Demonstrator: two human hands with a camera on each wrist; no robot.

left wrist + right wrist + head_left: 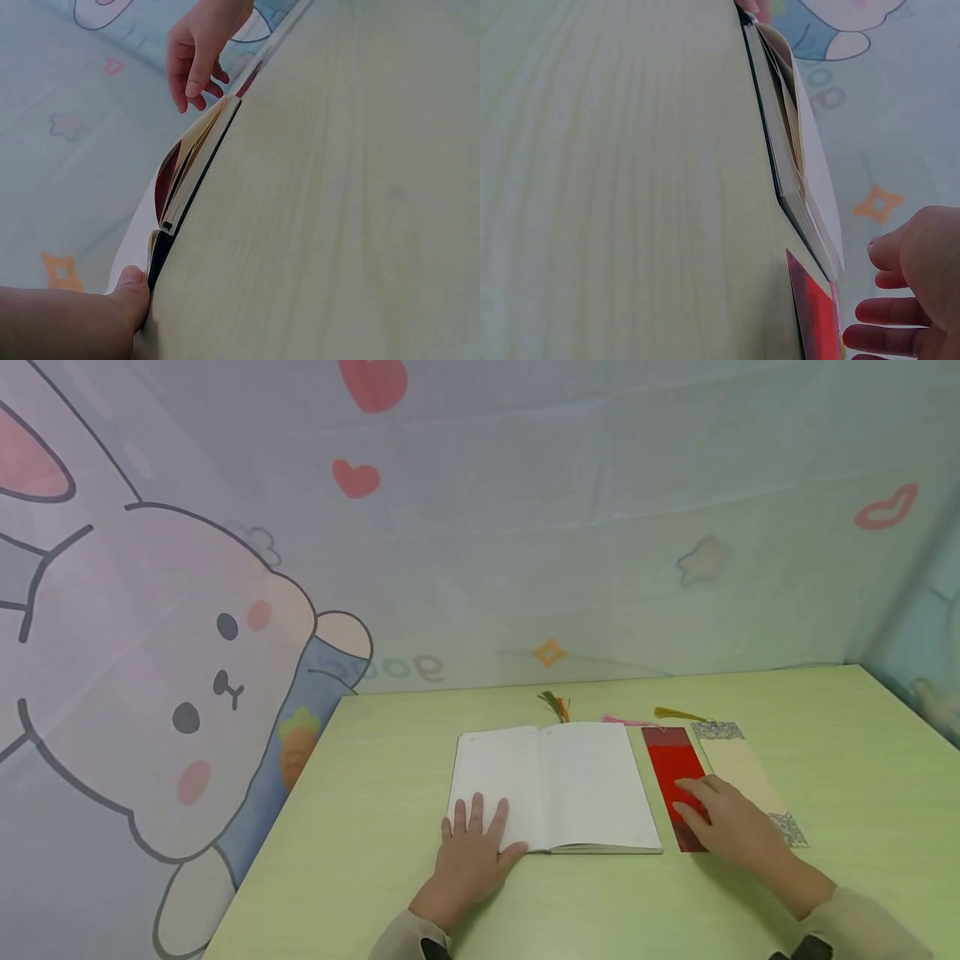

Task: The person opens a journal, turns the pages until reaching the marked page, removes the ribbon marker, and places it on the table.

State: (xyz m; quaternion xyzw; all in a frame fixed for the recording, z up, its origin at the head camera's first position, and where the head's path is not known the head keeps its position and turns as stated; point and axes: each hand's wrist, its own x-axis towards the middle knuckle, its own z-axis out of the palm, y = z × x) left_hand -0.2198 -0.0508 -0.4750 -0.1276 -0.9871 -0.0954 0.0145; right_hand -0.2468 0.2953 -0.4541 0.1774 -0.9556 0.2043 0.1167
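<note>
An open notebook [588, 785] with lined white pages lies on the table. My left hand [472, 852] rests on its left page, fingers straight and spread, with the thumb near the bottom edge by the spine. To the right of the notebook lies a red bookmark [671, 760] with a pink tassel [626, 721]. Over that bookmark is my right hand [731, 827], its fingers loosely bent and gripping nothing. A cream bookmark [742, 768] with patterned ends lies farther right, partly covered by the right hand. In the right wrist view, the red bookmark [814, 311] shows beside the fingers.
Green and orange tassels [557, 706] stick out past the notebook's top edge. A yellow tassel [678, 714] extends from the cream bookmark. Behind the pale green table [360, 827] hangs a cloth backdrop [525, 527] printed with a rabbit and hearts.
</note>
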